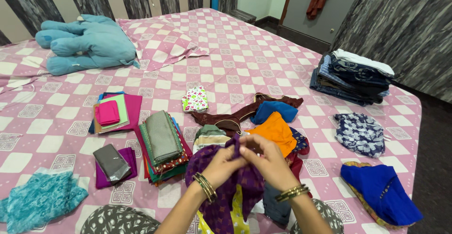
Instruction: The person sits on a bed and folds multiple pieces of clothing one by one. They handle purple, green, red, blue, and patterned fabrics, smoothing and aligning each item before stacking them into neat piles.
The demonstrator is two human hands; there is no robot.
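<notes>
**Two hands pinching a purple cloth over a crowded bed**

Seen from above, the left hand (223,164) and right hand (264,155) meet at the middle of the near bed edge, fingers pressed together on the top edge of a dotted purple garment (226,187) that hangs toward the lap. Just behind the hands lies a loose heap with an orange cloth (275,131) and a maroon blouse (235,117). Left of it stands a folded stack topped in grey-green (162,142), touching or nearly touching the heap; I cannot tell which. A royal blue garment (381,194) lies by the right edge, folded jeans (351,76) at the far right corner. Bare pink checked bedsheet (245,50) stretches beyond, toward a blue plush toy (89,43) at the far left.
</notes>
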